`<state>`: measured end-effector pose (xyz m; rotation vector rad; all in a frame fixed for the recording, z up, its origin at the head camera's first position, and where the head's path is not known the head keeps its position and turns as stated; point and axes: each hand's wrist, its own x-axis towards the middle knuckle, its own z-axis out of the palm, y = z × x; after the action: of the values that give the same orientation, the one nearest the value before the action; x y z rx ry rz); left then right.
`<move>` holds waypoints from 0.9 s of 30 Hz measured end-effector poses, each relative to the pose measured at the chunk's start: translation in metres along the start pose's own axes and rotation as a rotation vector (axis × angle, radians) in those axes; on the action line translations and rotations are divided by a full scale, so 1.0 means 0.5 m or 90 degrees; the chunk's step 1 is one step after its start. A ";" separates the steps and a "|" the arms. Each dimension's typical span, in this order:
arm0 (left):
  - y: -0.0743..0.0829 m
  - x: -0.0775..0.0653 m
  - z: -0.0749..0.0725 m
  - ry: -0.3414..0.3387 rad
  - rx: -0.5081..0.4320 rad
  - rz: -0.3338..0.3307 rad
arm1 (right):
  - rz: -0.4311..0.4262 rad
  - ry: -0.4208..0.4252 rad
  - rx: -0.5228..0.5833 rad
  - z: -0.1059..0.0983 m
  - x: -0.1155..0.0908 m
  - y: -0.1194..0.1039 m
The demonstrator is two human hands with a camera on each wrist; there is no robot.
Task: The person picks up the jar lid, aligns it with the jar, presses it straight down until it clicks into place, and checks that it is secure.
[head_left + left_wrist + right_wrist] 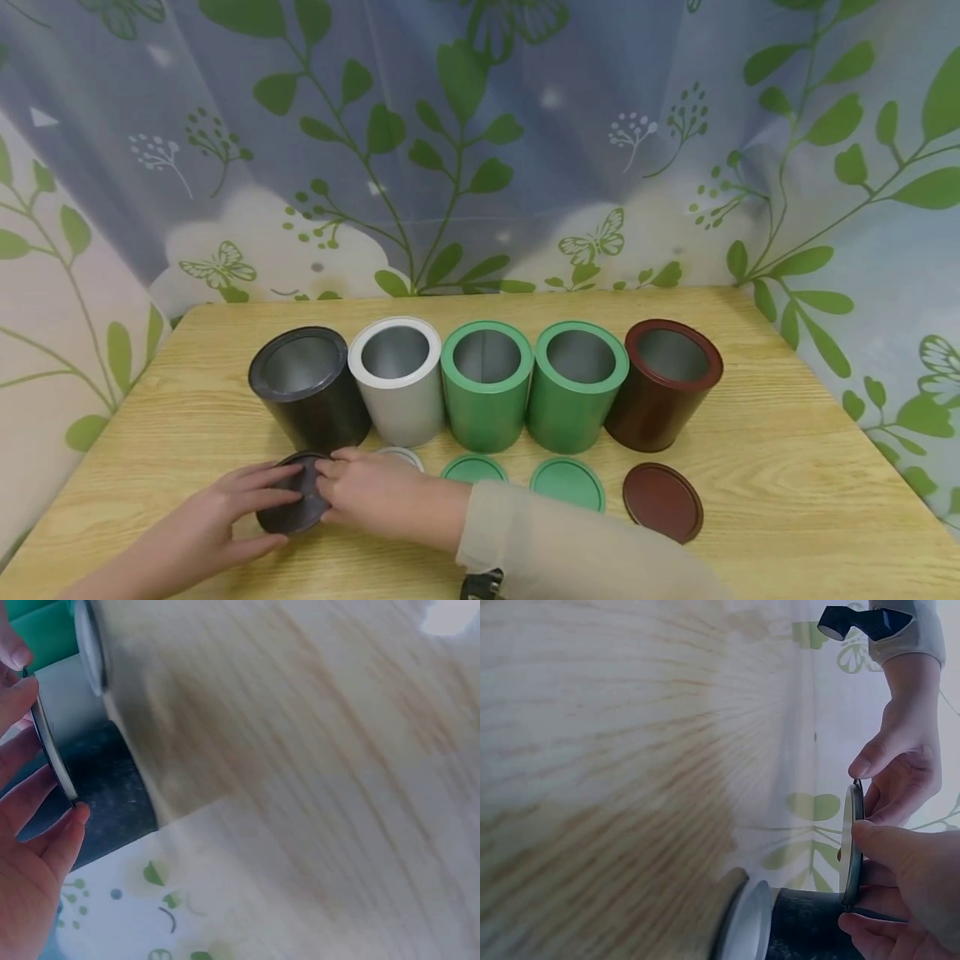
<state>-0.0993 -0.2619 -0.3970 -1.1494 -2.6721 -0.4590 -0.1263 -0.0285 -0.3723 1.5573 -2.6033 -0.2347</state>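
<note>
Both hands hold a round black lid in front of the black tin. My left hand grips its left edge, the fingers spread over the top and the thumb low at the near side. From the right, my right hand pinches the opposite edge. Seen edge-on in the right wrist view, the lid is raised off the table, with thumb and fingers of each hand at its rim. The left wrist view shows the lid beside the black tin.
Right of the black tin stand a white tin, green tins and a dark red tin, all uncovered. Before them lie a partly hidden white lid, green lids and a dark red lid.
</note>
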 end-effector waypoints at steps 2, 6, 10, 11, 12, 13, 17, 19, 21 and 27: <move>0.005 0.002 -0.005 0.006 0.003 0.000 | 0.010 -0.001 0.002 -0.008 -0.005 0.001; 0.014 0.008 -0.011 0.019 0.000 0.004 | 0.015 -0.012 0.022 -0.027 -0.016 0.006; 0.022 0.013 -0.015 0.044 -0.012 0.014 | 0.007 -0.009 0.039 -0.035 -0.024 0.011; 0.024 0.015 -0.016 0.052 -0.015 0.018 | 0.004 -0.003 0.036 -0.036 -0.025 0.012; 0.025 0.016 -0.018 0.058 -0.018 0.020 | 0.004 0.003 0.032 -0.037 -0.027 0.013; 0.027 0.017 -0.019 0.065 -0.019 0.024 | 0.004 0.011 0.027 -0.038 -0.028 0.013; 0.031 0.023 -0.027 0.082 -0.024 0.040 | 0.008 0.036 0.006 -0.047 -0.036 0.016; 0.032 0.026 -0.031 0.091 -0.022 0.050 | 0.010 0.044 0.004 -0.053 -0.039 0.017; 0.033 0.028 -0.035 0.099 -0.022 0.058 | 0.008 0.049 0.000 -0.058 -0.042 0.019; 0.036 0.035 -0.045 0.120 -0.021 0.081 | -0.002 0.074 -0.021 -0.071 -0.049 0.024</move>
<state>-0.0966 -0.2464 -0.3671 -1.2127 -2.4233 -0.5619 -0.1192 -0.0040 -0.3354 1.5169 -2.4962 -0.1814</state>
